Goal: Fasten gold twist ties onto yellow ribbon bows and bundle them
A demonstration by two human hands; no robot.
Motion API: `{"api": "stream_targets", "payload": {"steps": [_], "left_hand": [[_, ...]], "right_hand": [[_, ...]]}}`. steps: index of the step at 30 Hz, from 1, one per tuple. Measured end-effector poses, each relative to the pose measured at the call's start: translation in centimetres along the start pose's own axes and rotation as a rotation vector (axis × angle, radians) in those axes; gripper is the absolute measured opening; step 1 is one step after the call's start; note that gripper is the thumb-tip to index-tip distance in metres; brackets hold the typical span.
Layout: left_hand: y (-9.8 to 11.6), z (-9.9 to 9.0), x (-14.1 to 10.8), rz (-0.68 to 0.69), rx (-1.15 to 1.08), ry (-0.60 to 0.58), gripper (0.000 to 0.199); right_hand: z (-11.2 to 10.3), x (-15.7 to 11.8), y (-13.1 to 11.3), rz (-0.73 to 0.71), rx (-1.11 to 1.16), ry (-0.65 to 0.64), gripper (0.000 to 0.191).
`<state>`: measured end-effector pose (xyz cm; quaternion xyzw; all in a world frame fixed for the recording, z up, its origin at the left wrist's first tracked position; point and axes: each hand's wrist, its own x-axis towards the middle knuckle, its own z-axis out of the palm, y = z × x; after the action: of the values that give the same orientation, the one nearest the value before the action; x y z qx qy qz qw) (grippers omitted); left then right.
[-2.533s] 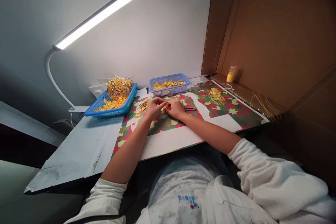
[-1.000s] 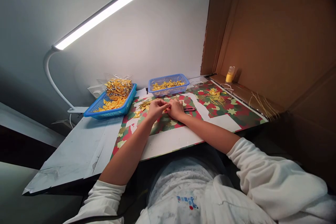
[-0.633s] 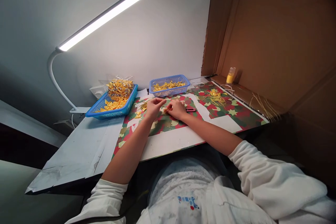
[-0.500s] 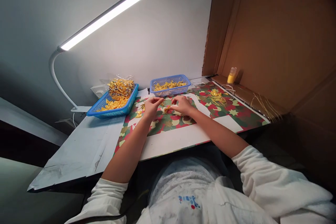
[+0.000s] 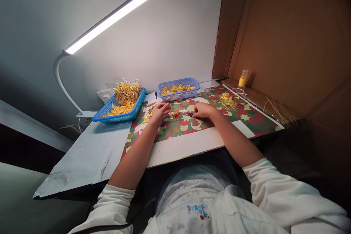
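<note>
On the camouflage-patterned sheet (image 5: 189, 127), a small yellow bow (image 5: 176, 114) with a thin cord lies between my two hands. My left hand (image 5: 161, 112) is just left of it, fingers apart, with nothing visible in them. My right hand (image 5: 202, 110) is closed around a small dark tool (image 5: 189, 114), whose tip points left towards the bow. What the tool is exactly is too small to tell. Gold cords and yellow pieces (image 5: 146, 119) lie beside my left hand. A pile of yellow bows with cords (image 5: 227, 101) rests right of my right hand.
A blue basket (image 5: 115, 118) of yellow bows and a bagged bundle stands at the left. Behind my hands is a blue-violet basket (image 5: 178, 97) of yellow pieces. A lit lamp (image 5: 112, 18) arches over the left. A small yellow-filled bottle (image 5: 242, 78) stands by the cardboard wall (image 5: 285, 44).
My right hand has moved right, away from the bow, and closed on the dark tool. My left hand's fingers have spread from a pinch. The bow now lies free on the sheet.
</note>
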<state>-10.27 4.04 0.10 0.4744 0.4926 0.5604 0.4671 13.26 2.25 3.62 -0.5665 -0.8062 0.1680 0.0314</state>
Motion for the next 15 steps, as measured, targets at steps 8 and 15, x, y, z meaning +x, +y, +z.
{"api": "stream_targets", "payload": {"steps": [8,15], "left_hand": [[0.2,0.1,0.1,-0.152,-0.132,0.029,0.041],[0.5,0.3,-0.2,-0.169,-0.146,0.032,0.034]], "right_hand": [[0.6,-0.1,-1.2,-0.283,0.238,0.133,0.019],[2.5,0.3,-2.6,-0.338,0.292,0.148,0.010]]}}
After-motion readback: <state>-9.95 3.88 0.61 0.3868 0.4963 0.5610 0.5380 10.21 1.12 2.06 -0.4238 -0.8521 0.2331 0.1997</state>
